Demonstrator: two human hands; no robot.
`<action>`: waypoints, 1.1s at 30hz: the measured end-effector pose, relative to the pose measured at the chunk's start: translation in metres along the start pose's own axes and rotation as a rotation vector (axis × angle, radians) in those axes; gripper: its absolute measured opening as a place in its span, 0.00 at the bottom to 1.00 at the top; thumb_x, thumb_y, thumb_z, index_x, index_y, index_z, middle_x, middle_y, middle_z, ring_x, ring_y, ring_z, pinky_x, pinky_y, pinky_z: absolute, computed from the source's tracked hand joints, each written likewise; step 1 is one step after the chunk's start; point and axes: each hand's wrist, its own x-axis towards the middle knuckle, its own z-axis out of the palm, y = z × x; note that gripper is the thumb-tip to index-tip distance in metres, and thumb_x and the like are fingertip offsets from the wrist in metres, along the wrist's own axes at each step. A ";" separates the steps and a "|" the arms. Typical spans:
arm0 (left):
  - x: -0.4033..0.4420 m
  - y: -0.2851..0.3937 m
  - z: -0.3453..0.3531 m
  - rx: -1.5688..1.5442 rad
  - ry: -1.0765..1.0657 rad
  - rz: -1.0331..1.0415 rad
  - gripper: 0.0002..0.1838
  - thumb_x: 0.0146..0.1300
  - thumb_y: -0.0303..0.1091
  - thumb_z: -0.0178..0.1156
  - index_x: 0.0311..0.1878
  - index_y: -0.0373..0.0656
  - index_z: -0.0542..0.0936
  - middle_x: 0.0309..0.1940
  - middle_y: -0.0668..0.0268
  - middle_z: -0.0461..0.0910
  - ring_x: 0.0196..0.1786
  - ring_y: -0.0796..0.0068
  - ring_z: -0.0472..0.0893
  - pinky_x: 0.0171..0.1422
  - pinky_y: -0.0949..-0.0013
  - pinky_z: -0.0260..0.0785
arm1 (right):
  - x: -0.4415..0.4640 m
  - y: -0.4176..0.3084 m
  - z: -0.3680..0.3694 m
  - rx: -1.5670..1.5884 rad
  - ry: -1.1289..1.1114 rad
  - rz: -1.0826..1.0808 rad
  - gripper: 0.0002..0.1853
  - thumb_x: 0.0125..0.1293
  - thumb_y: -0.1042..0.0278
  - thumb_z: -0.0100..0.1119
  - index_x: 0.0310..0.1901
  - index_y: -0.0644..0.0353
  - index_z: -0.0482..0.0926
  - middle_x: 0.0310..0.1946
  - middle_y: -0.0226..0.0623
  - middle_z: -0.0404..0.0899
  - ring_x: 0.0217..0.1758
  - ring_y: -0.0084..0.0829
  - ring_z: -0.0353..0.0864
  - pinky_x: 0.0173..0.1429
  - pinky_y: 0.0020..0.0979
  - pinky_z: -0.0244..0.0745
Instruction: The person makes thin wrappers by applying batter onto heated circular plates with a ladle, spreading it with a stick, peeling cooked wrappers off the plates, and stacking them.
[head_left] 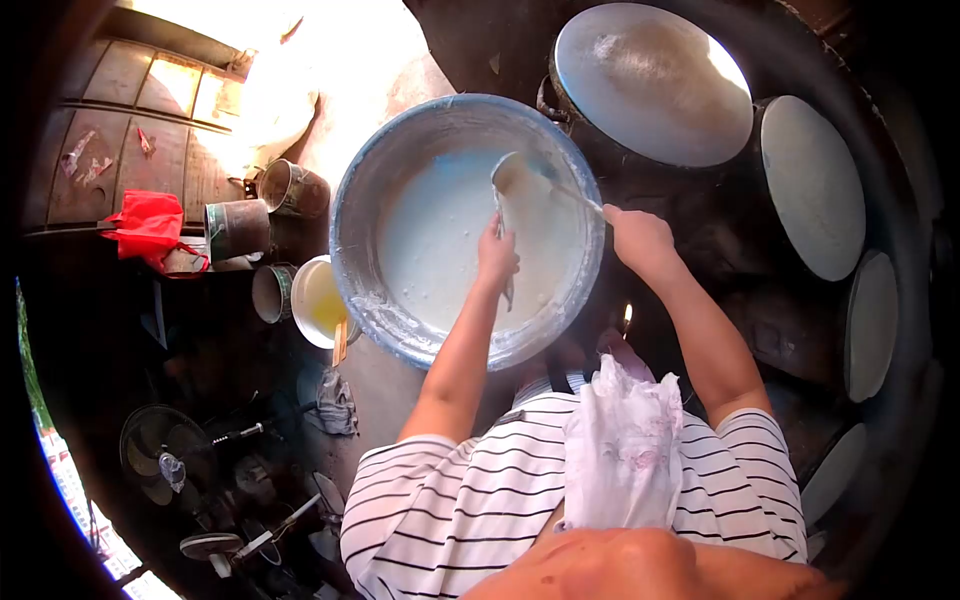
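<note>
A wide blue-grey basin (352, 240) holds a milky white liquid (430, 240). Over the liquid, my right hand (640, 238) grips the long handle of a ladle (512, 172) near the basin's right rim. The ladle's bowl is tilted above the middle of the basin. My left hand (498, 255) is closed round a thin metal utensil (508, 292), whose upper end reaches up beside the ladle's bowl; its exact shape is unclear.
Several round, pale-topped vessels, one a large pan (655, 85), curve along the right. Left of the basin stand a white bucket (318, 300) with yellow contents, metal pots (238, 230) and a red bag (148, 228). A fan (165, 455) is at the lower left.
</note>
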 end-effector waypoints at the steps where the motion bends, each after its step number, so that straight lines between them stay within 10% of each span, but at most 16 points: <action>1: 0.023 -0.020 0.018 0.019 0.087 0.063 0.33 0.67 0.29 0.45 0.73 0.55 0.49 0.23 0.71 0.63 0.13 0.83 0.60 0.14 0.74 0.55 | 0.001 -0.002 0.017 0.036 -0.008 0.032 0.18 0.62 0.72 0.44 0.52 0.53 0.75 0.37 0.51 0.81 0.42 0.49 0.82 0.44 0.46 0.76; 10: 0.012 -0.009 0.086 -0.999 -0.038 -0.305 0.02 0.70 0.31 0.44 0.44 0.50 0.64 0.18 0.74 0.56 0.15 0.85 0.57 0.15 0.80 0.51 | -0.039 -0.034 0.054 0.299 0.012 0.118 0.23 0.63 0.72 0.42 0.62 0.54 0.69 0.32 0.57 0.80 0.38 0.54 0.80 0.45 0.51 0.73; 15: -0.025 0.006 0.066 -1.383 -0.501 -0.332 0.18 0.69 0.36 0.47 0.20 0.49 0.62 0.15 0.76 0.57 0.15 0.85 0.58 0.16 0.80 0.55 | -0.070 -0.005 0.088 0.674 0.422 -0.152 0.26 0.63 0.71 0.44 0.65 0.53 0.65 0.32 0.56 0.80 0.31 0.47 0.82 0.39 0.46 0.75; 19: -0.089 0.060 0.040 -1.535 -0.891 -0.346 0.20 0.73 0.44 0.41 0.24 0.46 0.63 0.16 0.74 0.59 0.15 0.84 0.60 0.16 0.79 0.59 | -0.126 -0.003 0.027 1.452 -0.114 0.007 0.25 0.70 0.69 0.41 0.68 0.51 0.61 0.18 0.31 0.71 0.14 0.19 0.64 0.17 0.22 0.63; 24: -0.212 0.166 0.021 -1.461 -1.144 -0.076 0.21 0.74 0.45 0.40 0.24 0.46 0.59 0.16 0.74 0.56 0.12 0.83 0.58 0.13 0.79 0.57 | -0.172 -0.026 -0.042 1.917 -0.262 -0.278 0.26 0.71 0.67 0.44 0.70 0.50 0.57 0.18 0.28 0.66 0.13 0.15 0.57 0.14 0.18 0.52; 33: -0.287 0.332 -0.012 -1.267 -1.814 0.302 0.13 0.69 0.31 0.48 0.26 0.44 0.62 0.11 0.75 0.61 0.09 0.86 0.61 0.12 0.80 0.61 | -0.181 -0.097 -0.186 1.762 0.113 -0.818 0.23 0.72 0.65 0.44 0.68 0.45 0.63 0.15 0.28 0.65 0.10 0.14 0.56 0.12 0.18 0.51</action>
